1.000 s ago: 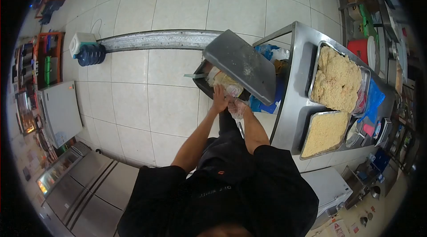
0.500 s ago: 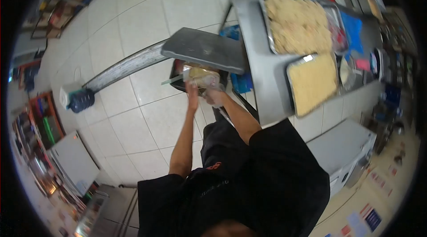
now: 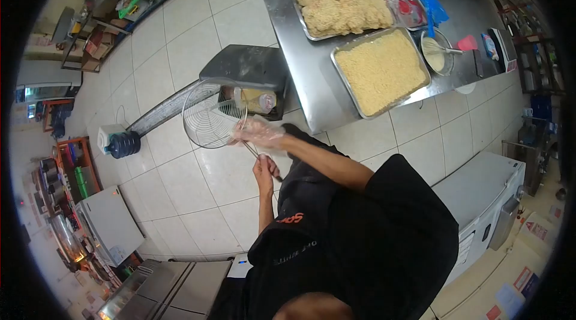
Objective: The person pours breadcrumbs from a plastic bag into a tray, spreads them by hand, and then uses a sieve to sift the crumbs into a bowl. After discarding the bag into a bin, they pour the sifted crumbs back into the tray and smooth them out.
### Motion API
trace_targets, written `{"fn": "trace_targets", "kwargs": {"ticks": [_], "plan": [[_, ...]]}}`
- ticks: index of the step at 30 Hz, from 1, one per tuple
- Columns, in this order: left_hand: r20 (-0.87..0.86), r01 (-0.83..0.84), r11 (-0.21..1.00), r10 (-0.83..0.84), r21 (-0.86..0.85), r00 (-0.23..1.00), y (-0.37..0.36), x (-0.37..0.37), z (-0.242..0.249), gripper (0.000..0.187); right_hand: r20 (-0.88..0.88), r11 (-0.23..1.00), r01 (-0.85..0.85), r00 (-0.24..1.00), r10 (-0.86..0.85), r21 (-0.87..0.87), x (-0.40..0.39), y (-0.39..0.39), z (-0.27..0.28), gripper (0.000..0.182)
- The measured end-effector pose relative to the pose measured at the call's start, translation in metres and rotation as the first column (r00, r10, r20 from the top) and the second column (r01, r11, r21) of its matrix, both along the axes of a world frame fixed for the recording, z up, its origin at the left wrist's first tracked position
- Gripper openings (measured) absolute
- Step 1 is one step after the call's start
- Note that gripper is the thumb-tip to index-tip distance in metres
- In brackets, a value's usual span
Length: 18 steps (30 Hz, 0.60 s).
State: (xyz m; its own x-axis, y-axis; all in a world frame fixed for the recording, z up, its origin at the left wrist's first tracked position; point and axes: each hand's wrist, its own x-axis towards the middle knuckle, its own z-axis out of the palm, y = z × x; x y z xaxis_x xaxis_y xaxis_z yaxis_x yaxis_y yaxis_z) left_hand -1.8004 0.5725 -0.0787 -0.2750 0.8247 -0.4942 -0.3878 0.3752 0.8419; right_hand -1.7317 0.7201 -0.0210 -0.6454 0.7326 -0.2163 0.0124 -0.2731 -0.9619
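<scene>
A round wire skimmer (image 3: 207, 113) is held out over the floor, its mesh partly overlapping the opening of a dark bin. My left hand (image 3: 265, 170), bare, is closed round its handle. In a clear plastic glove, my right hand (image 3: 262, 132) lies across the neck of the skimmer near the rim, fingers curled on it and partly blurred. Behind the mesh, the bin's dark lid (image 3: 245, 68) is raised. Yellow plastic packaging (image 3: 259, 101) shows inside the bin.
On the steel table (image 3: 294, 44) sit a tray of breaded pieces (image 3: 345, 6), a tray of yellow crumbs (image 3: 379, 71), a batter bowl with a whisk (image 3: 441, 50), and a blue bag (image 3: 429, 2). A white chest freezer (image 3: 480, 194) stands at the right.
Both hands have left the packaging at the bin and come closer to my body. The wire skimmer now shows in my hands. The packaging lies in the bin, and the view has shifted.
</scene>
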Motion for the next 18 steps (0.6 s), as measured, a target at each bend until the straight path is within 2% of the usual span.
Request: {"fn": "trace_targets", "kwargs": {"ticks": [1, 2, 3, 4, 5, 6, 7, 8, 10, 11, 13, 14, 15, 17, 18], "plan": [[0.076, -0.001, 0.999, 0.004, -0.049, 0.997, -0.004, 0.01, 0.011, 0.031, 0.24, 0.983, -0.127, 0.966, 0.093, 0.131, 0.03, 0.006, 0.005, 0.029], [-0.011, -0.054, 0.998, 0.053, -0.045, 0.999, -0.005, 0.022, 0.021, 0.035, 0.266, 0.964, -0.106, 0.963, 0.038, 0.245, 0.066, 0.007, 0.008, 0.031], [-0.082, -0.04, 0.999, 0.037, -0.026, 0.996, -0.011, 0.028, 0.025, 0.035, 0.285, 0.928, -0.087, 0.958, -0.022, 0.363, 0.107, 0.011, 0.01, 0.034], [-0.15, -0.023, 1.0, 0.022, -0.005, 0.988, -0.016, 0.03, 0.029, 0.036, 0.512, 0.944, 0.023, 0.836, -0.2, 0.33, 0.152, 0.014, 0.003, 0.033], [-0.215, -0.007, 1.0, 0.009, 0.014, 0.977, -0.022, 0.033, 0.031, 0.036, 0.587, 0.814, -0.008, 0.696, -0.413, 0.581, 0.215, 0.015, -0.034, 0.032], [-0.245, -0.014, 1.0, 0.017, 0.013, 0.969, -0.03, 0.034, 0.028, 0.034, 0.601, 0.635, -0.097, 0.456, -0.656, 0.767, 0.276, 0.016, -0.069, 0.034], [-0.276, -0.025, 0.999, 0.034, 0.037, 0.961, -0.038, 0.034, 0.024, 0.033, 0.514, 0.485, -0.179, 0.191, -0.836, 0.856, 0.338, 0.017, -0.105, 0.04], [-0.263, -0.039, 0.998, 0.052, 0.053, 0.963, -0.044, 0.036, 0.022, 0.033, 0.571, 0.587, 0.143, 0.135, -0.809, 0.797, 0.379, 0.024, -0.053, 0.034], [-0.285, -0.071, 0.994, 0.092, 0.084, 0.954, -0.054, 0.038, 0.014, 0.033, 0.589, 0.546, 0.266, -0.121, -0.799, 0.795, 0.48, 0.035, -0.055, 0.029], [-0.318, -0.089, 0.991, 0.116, 0.099, 0.941, -0.055, 0.042, 0.009, 0.034, 0.476, 0.49, 0.04, -0.319, -0.82, 0.871, 0.529, 0.04, -0.095, 0.029], [-0.296, -0.134, 0.988, 0.151, 0.079, 0.943, -0.042, 0.06, 0.022, 0.038, 0.787, 0.804, 0.007, -0.214, -0.579, 0.594, 0.578, 0.058, -0.116, 0.03], [-0.294, -0.148, 0.986, 0.162, 0.071, 0.942, -0.035, 0.068, 0.026, 0.039, 0.896, 0.91, -0.025, -0.166, -0.412, 0.413, 0.593, 0.066, -0.124, 0.031], [-0.296, -0.161, 0.985, 0.172, 0.06, 0.94, -0.027, 0.076, 0.03, 0.04, 0.818, 0.819, 0.059, -0.122, -0.562, 0.571, 0.603, 0.067, -0.136, 0.029], [-0.311, -0.181, 0.982, 0.19, 0.058, 0.931, -0.007, 0.1, 0.034, 0.04, 0.583, 0.553, 0.245, -0.067, -0.81, 0.796, 0.604, 0.062, -0.145, 0.027], [-0.301, -0.187, 0.98, 0.198, 0.064, 0.933, 0.003, 0.111, 0.036, 0.04, 0.449, 0.438, 0.122, -0.089, -0.889, 0.891, 0.602, 0.06, -0.142, 0.026]]}}
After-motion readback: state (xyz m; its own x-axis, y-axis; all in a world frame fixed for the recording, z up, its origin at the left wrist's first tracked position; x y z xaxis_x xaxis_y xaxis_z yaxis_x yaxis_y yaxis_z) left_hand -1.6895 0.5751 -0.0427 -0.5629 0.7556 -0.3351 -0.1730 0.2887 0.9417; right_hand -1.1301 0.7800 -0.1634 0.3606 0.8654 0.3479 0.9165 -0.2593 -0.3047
